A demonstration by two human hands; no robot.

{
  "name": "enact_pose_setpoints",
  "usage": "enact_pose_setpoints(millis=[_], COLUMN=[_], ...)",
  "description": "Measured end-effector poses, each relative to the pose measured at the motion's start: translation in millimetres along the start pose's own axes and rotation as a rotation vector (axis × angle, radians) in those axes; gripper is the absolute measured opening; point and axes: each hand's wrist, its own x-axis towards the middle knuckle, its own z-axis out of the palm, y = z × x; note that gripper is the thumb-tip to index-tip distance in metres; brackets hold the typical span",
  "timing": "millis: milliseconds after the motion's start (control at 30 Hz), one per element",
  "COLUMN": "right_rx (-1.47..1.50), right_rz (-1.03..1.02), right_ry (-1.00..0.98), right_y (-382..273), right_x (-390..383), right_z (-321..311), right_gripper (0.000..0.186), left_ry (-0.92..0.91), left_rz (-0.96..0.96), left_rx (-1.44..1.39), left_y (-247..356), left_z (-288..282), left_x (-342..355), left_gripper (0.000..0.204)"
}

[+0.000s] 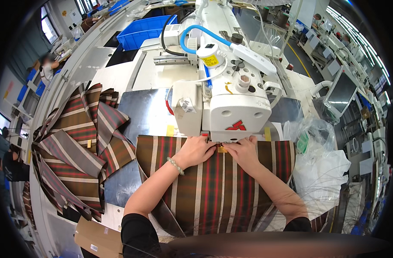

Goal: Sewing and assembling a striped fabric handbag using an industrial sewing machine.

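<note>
A brown, red, olive and cream striped fabric piece (pixel 183 202) lies under the head of a white sewing machine (pixel 239 109). My left hand (pixel 197 150) grips its top edge just left of the needle area, with a bead bracelet at the wrist. Right of it, my right hand (pixel 243 152) is closed on the same edge, thumb and finger by a small yellow tab (pixel 222 149). The fingertips of both hands are close together at the machine's foot, partly hidden by it.
More striped fabric (pixel 76 155) is heaped at left, above cardboard (pixel 95 236). A blue crate (pixel 136 34) stands behind. Plastic bags and white material (pixel 319 172) lie right, below a monitor (pixel 340 99). Co-workers (pixel 48 71) sit at other stations.
</note>
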Motion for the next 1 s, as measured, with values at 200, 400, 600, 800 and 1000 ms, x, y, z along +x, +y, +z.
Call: enact_pose_setpoints(millis=[200,400,600,800,1000], right_rx=[0.093,0.135,0.131,0.179,0.269], right_rz=[0.074,0.08,0.049,0.034,0.03], right_ry=[-0.047,-0.049,-0.044,-0.099,-0.196], right_y=[4.8,8.2,11.8,20.5,31.0], right_x=[-3.7,-4.1,-4.2,-5.1,-5.1], right_z=[1.5,3.7,3.2,1.8,-3.9], right_gripper=[0.009,0.009,0.009,0.013,0.019], left_ry=[-0.175,-0.077,0.005,-0.082,-0.004], left_rz=[-0.111,-0.044,0.004,-0.048,0.01], left_rx=[-0.086,-0.131,-0.059,-0.051,-0.067], left_y=[3.9,-5.0,-3.1,-4.6,-5.5], left_z=[-12.2,-5.2,-4.3,-3.4,-1.0], left_x=[1.8,-4.6,-6.0,-5.0,-6.3], left_gripper=[0.027,0.029,0.027,0.026,0.028])
